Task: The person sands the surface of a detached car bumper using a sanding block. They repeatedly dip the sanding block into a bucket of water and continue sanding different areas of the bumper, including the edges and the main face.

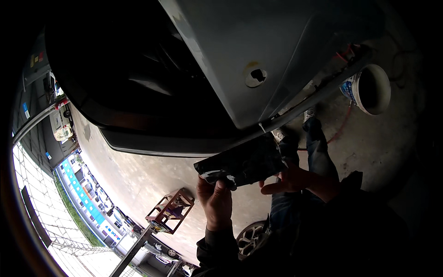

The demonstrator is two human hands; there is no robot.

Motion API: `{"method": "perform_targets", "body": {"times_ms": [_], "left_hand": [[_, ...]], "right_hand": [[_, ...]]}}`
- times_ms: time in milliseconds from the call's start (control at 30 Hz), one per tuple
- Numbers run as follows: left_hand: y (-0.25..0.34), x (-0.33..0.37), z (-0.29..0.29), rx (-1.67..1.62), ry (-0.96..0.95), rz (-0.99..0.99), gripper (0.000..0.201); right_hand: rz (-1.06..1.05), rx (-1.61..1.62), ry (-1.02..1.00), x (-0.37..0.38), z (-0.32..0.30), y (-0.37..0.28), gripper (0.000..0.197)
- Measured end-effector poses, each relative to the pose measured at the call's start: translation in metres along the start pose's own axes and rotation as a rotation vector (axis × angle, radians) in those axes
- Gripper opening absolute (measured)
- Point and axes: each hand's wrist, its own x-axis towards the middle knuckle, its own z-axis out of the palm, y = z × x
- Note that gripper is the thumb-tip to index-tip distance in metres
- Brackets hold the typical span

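My left hand (215, 201) is closed on the near left edge of a flat black board (247, 161), its thumb pressed on top. Pale, whitish smears mark the board near that thumb. At the board's right end is my right hand (293, 180), its fingers partly stretched along the near edge and seemingly gripping it; shadow hides part of this grip. Just beyond the board stands a grey vehicle panel (230, 46) with a round hole (255, 77) and a yellowish patch above it. Left of the panel is a dark opening bordered by black trim (157, 144).
A white bucket (379, 90) sits on the concrete floor at the right, near a red hose (339, 131). A small brown metal-framed stand (171, 210) is at the lower left. Below me shows a wheel (251, 237). Parked vehicles line the far left.
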Motion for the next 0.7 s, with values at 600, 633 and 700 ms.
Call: {"method": "perform_targets", "body": {"times_ms": [600, 633, 700], "left_hand": [[0.06, 0.074, -0.039, 0.555, 0.254, 0.592, 0.051], [0.059, 0.08, -0.034, 0.546, 0.234, 0.596, 0.052], [0.059, 0.083, -0.035, 0.558, 0.189, 0.628, 0.054]], "right_hand": [[-0.778, -1.01, 0.365, 0.092, 0.054, 0.036, 0.062], [-0.781, -1.025, 0.394, 0.09, 0.05, 0.034, 0.064], [-0.795, -1.024, 0.416, 0.09, 0.051, 0.036, 0.071]]}}
